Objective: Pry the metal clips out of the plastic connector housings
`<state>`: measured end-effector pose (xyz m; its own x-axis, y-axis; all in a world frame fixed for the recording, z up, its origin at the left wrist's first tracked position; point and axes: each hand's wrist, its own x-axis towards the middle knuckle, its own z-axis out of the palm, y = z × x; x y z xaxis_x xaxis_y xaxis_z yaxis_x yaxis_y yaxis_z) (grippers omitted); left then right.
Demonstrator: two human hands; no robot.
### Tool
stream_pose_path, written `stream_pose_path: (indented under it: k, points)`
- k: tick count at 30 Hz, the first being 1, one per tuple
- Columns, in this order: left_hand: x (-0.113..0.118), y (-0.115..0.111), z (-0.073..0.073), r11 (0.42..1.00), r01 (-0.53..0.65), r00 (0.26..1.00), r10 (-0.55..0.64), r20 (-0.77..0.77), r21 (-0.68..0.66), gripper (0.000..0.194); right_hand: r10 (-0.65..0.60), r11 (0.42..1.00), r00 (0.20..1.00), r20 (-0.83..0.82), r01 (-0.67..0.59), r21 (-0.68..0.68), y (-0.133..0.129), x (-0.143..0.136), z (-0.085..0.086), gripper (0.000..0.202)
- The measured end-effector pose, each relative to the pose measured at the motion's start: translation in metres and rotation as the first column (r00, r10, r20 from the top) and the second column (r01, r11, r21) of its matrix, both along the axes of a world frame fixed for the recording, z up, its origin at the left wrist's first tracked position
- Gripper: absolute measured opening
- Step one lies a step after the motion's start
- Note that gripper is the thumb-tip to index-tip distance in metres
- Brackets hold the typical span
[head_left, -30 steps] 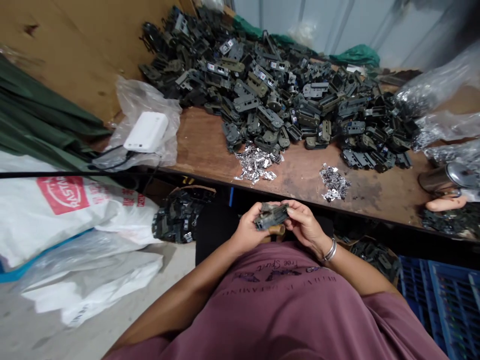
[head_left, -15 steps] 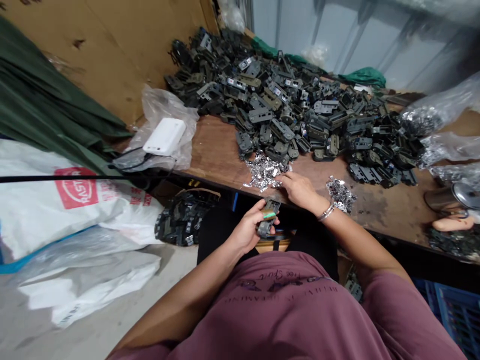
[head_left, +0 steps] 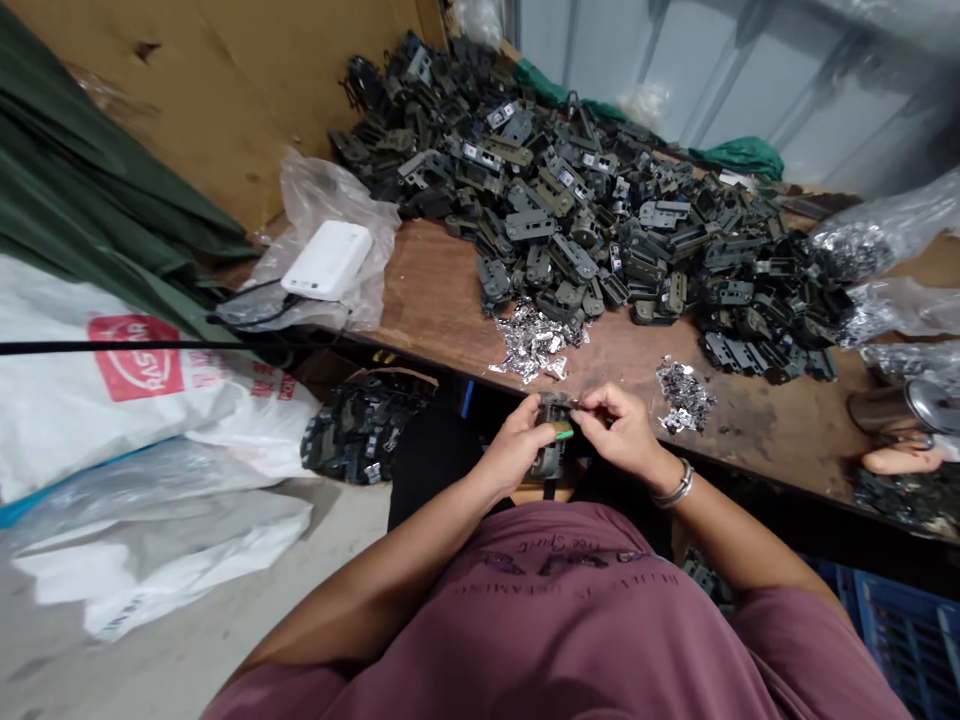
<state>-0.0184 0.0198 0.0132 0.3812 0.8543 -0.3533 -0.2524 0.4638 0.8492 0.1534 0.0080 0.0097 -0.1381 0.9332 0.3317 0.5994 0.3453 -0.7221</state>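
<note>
A dark grey part [head_left: 553,462] with a green and tan piece on it is gripped by my left hand [head_left: 517,446], just past the table's front edge. My right hand [head_left: 616,430] is at the part's upper right side, thumb and fingertips pinched; whatever they pinch is too small to make out. Shiny small metal pieces [head_left: 534,340] lie in a loose heap on the wooden table [head_left: 427,290], beyond my hands. A second little heap of metal pieces [head_left: 684,395] is to the right of my right hand.
A large pile of dark parts [head_left: 585,220] covers the table's back. On the left are a white device [head_left: 328,260] on plastic and a box of parts [head_left: 360,425] below. A metal cup [head_left: 900,408] stands at the right, with plastic bags [head_left: 870,235] behind.
My right hand has left the shiny heap and come back to the held part. My left hand has moved slightly right with the part, and the view has shifted a little.
</note>
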Motion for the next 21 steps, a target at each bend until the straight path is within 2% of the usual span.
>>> stream_pose_path:
  k: [2,5,11,14,17,19,21]
  points:
    - [0.002,-0.001,0.000,0.996,0.032,0.999,-0.028,-0.047,0.084,0.036,-0.016,0.995,0.996,-0.084,0.025,0.099,-0.009,-0.012,0.000,0.005]
    - [0.000,-0.003,0.001,0.977,0.085,0.985,-0.052,-0.167,0.196,0.032,0.033,0.974,0.997,-0.073,-0.016,0.227,-0.014,-0.020,0.001,0.005]
    - [0.000,-0.006,0.000,0.919,0.162,0.908,0.004,-0.418,0.360,0.025,0.006,0.961,1.000,-0.009,-0.003,0.276,-0.016,-0.019,-0.001,0.012]
    - [0.001,-0.009,-0.002,0.875,0.217,0.831,0.067,-0.552,0.433,0.023,-0.027,0.950,0.997,0.069,0.004,0.313,-0.021,-0.019,-0.007,0.014]
    - [-0.001,-0.012,0.001,0.833,0.340,0.705,0.082,-0.705,0.437,0.024,-0.042,0.940,0.989,0.138,-0.008,0.340,-0.026,-0.020,-0.015,0.017]
    - [-0.005,-0.013,0.005,0.809,0.438,0.616,0.049,-0.786,0.393,0.025,-0.008,0.945,0.991,0.134,-0.036,0.326,-0.028,-0.020,-0.016,0.017]
    - [-0.009,-0.013,0.008,0.783,0.504,0.572,0.012,-0.820,0.364,0.027,0.071,0.958,0.995,0.076,-0.090,0.272,-0.029,-0.018,-0.013,0.015]
